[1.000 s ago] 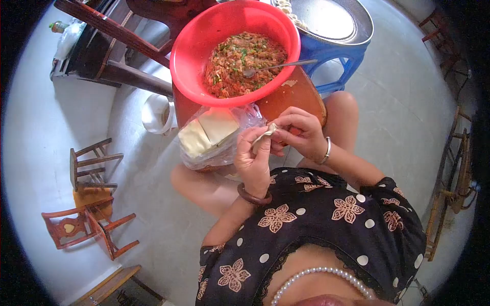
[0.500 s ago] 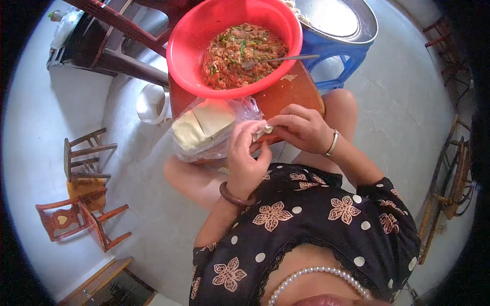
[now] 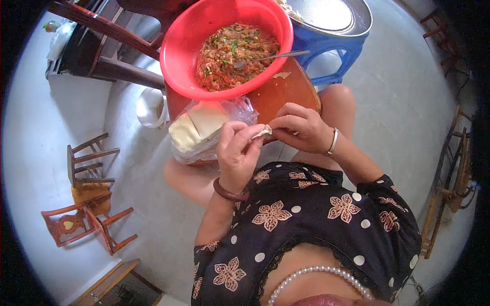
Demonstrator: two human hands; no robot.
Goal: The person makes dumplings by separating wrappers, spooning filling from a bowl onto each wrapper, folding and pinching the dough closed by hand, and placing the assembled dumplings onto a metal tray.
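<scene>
A small folded white wonton [image 3: 264,131] is pinched between the fingertips of my left hand [image 3: 237,150]. The thumb and fingers of my right hand [image 3: 302,128] close on its far end, partly hiding it. Just beyond my left hand, a stack of pale square wrappers [image 3: 201,124] lies in an open clear plastic bag [image 3: 240,109]. Farther out, a red basin [image 3: 173,61] holds minced filling with green bits [image 3: 232,51]. A metal spoon [image 3: 270,57] rests in the filling, its handle lying over the basin's right rim.
The basin and bag sit on a brown wooden seat [image 3: 286,97] in front of my knees. At the back right, a blue plastic stool [image 3: 326,51] carries a round mesh tray [image 3: 357,23] with white pieces at its edge. Small wooden chairs [image 3: 87,219] stand at left.
My left hand has shifted slightly left, and its fingers have closed more tightly round the wonton. The right hand stays almost in place. The whole view has shifted a little.
</scene>
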